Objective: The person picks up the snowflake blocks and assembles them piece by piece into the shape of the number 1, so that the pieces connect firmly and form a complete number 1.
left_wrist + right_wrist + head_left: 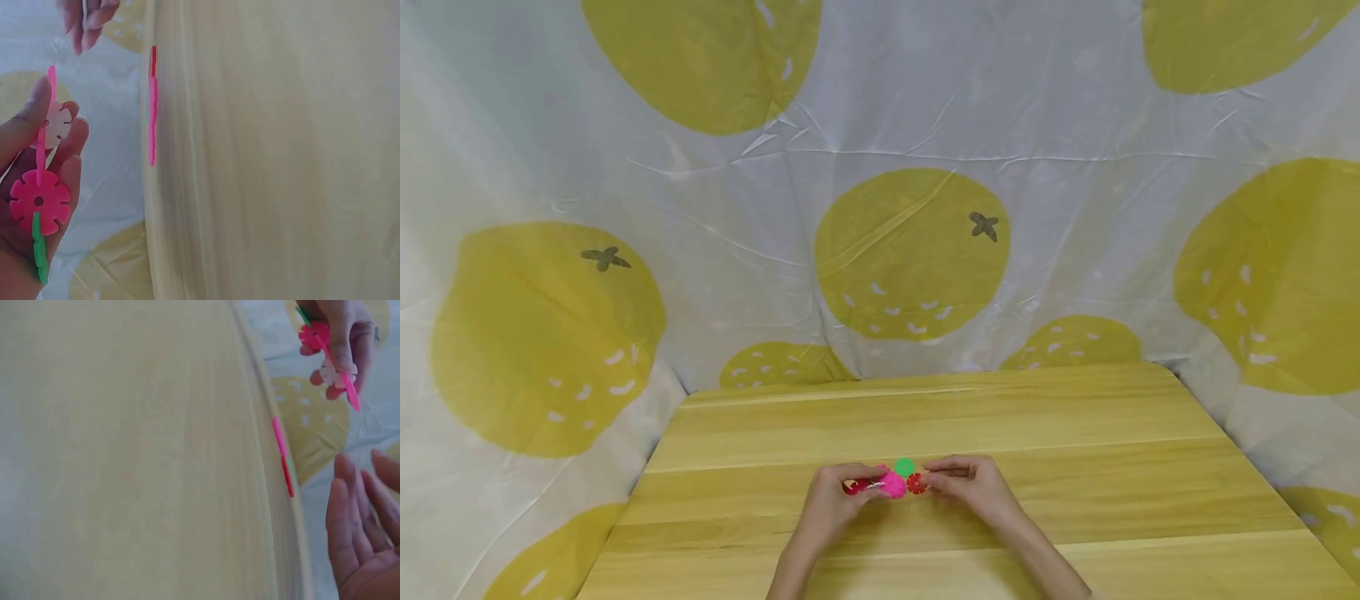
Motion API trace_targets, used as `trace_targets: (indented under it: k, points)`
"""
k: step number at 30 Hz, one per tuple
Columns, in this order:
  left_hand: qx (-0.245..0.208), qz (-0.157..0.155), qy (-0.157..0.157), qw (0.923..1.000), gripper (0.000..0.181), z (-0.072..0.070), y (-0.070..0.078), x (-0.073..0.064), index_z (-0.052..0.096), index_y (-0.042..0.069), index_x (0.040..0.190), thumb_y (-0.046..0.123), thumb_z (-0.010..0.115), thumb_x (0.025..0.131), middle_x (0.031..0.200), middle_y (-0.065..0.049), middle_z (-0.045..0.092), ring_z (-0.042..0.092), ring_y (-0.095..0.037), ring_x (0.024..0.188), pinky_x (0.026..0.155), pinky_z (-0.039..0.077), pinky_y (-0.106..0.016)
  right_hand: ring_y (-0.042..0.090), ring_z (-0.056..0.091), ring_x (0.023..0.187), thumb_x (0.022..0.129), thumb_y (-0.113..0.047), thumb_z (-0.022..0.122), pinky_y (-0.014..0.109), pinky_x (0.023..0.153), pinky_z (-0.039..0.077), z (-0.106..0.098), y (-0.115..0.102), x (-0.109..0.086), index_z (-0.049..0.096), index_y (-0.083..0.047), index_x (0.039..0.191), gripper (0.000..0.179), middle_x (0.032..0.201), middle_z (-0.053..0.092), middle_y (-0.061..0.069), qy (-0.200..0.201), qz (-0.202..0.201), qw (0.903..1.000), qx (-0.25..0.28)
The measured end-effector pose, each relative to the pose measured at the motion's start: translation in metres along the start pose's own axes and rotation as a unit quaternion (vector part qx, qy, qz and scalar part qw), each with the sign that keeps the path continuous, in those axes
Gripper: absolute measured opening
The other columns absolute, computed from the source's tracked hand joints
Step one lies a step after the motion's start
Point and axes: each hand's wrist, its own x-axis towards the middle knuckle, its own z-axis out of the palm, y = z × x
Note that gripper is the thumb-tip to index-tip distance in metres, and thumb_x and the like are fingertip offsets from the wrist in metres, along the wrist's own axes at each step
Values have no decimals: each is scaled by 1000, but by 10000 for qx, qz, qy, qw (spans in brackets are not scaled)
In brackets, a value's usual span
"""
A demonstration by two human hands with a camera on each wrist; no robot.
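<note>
My left hand (842, 500) pinches a short chain of slotted, flower-shaped plastic discs between thumb and fingers. In the left wrist view the chain has a white disc (60, 128) by the fingertips, a deep pink disc (28, 187) against the palm and a green disc (40, 256) at the lower end. My right hand (981, 487) holds nothing; its fingers are extended and its thumb stands apart in the right wrist view. Between the hands in the head view are a bright pink disc (892, 486), a red disc (915, 483) and a green loose disc (904, 467).
The wooden table (1075, 417) spreads out beneath both hands, with its far edge behind them. A white curtain (887, 100) printed with big yellow fruit hangs behind and along the sides of the table.
</note>
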Motion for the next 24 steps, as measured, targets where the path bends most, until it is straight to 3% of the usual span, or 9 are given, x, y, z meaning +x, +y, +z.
trace_targets:
  k: [4,12,16,20,24]
  points:
    - [-1,-149,-21,9999,21,-3,-4,1,84,16,103,17,88,82,99,0,81,64,-3,83,60,49,-18,21,77,88,93,-13,78,31,72,64,-2,3,7,68,12,124,40,106,78,21,202,279,9992,-202]
    - [22,-165,-91,9998,22,-4,-6,2,83,16,105,18,88,83,101,0,81,67,-5,88,65,50,-18,22,77,77,91,-8,79,29,64,62,-1,4,20,71,8,121,34,94,79,17,152,505,9968,-595]
    - [-25,-104,-122,9999,22,-3,-6,2,83,15,105,17,87,83,101,0,81,69,-8,91,72,53,-18,18,74,70,87,-4,80,27,57,59,2,7,23,73,8,116,32,89,77,20,96,347,9946,-972]
    - [-63,-64,-131,9999,23,-3,-6,2,83,14,106,17,87,83,101,0,81,71,-10,93,78,55,-20,9,64,59,82,-3,85,22,50,53,6,10,26,77,5,109,29,79,72,14,99,115,9901,-1393]
    - [-123,-68,-188,9997,25,-2,-7,2,82,12,108,17,87,83,103,-2,81,71,-12,96,79,55,-20,2,54,55,78,-6,90,17,48,44,11,11,27,80,0,98,24,70,65,4,248,-166,9774,-2094]
